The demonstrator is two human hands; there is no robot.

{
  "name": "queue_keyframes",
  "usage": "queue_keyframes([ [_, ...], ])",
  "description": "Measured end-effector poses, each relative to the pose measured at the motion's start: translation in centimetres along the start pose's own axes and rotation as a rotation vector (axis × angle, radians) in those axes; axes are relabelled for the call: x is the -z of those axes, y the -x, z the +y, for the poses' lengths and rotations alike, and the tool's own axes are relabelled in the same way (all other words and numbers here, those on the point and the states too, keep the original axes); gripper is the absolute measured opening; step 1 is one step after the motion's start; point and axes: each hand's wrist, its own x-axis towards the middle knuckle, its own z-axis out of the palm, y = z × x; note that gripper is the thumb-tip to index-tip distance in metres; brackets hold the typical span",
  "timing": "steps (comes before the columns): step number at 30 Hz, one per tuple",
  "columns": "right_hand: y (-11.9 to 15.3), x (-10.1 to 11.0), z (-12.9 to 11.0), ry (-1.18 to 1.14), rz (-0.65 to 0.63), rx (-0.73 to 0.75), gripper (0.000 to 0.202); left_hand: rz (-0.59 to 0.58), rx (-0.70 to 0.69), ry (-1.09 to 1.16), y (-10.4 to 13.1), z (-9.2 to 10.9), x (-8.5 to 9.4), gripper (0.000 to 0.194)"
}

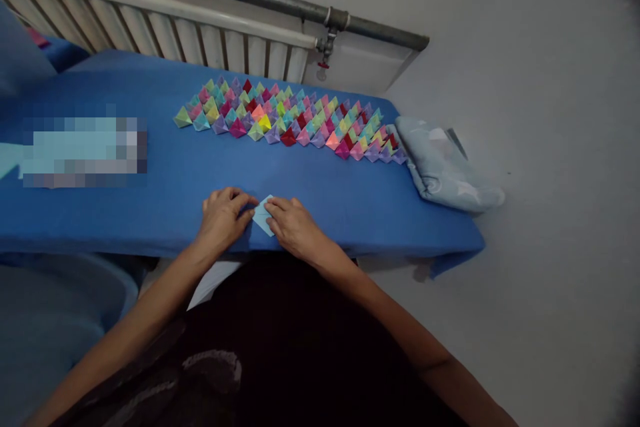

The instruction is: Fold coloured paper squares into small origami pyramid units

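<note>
Head view: blue-covered table (pixel 350 203) spans scene. Radiator (pixel 165 33) behind. Rows of colourful folded papers (pixel 273 135) toward far side; grey-blue bundle (pixel 450 173) at right end. Right hand (pixel 295 227) has fingers on light-blue paper (pixel 262 219), near table's front edge; left hand (pixel 220 217) at its left side. Whether either pinches, cannot tell. Step seems folding or creasing; next move calls for aligned edges, steady pressure.

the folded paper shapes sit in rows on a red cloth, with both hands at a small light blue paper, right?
Not quite: the head view shows that the cloth is blue, not red. The folded paper shapes do sit in rows on it, and the left hand and right hand are at the small light blue paper.
</note>
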Motion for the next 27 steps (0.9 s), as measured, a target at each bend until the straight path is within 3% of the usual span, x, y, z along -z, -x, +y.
queue_keyframes([
  [3, -0.1, -0.1, 0.0, -0.006, 0.007, 0.000, 0.025, 0.085, -0.203, -0.047, 1.2, 1.0, -0.4, 0.028],
  [7, -0.1, 0.0, 0.1, -0.024, 0.004, 0.011, 0.026, 0.085, -0.364, -0.126, 2.6, 2.0, -0.7, 0.028],
  [14, -0.1, 0.1, 0.0, 0.062, -0.003, 0.030, 0.029, 0.053, -0.407, -0.256, 2.9, 2.2, -0.4, 0.029],
  [23, -0.5, 0.3, 0.1, 0.177, -0.095, 0.018, 0.031, 0.019, -0.414, -0.240, 2.6, 1.9, -0.1, 0.029],
  [27, -1.3, 0.4, 1.2, 0.165, -0.094, -0.013, 0.035, 0.005, -0.419, -0.250, 2.7, 2.2, 0.0, 0.031],
])
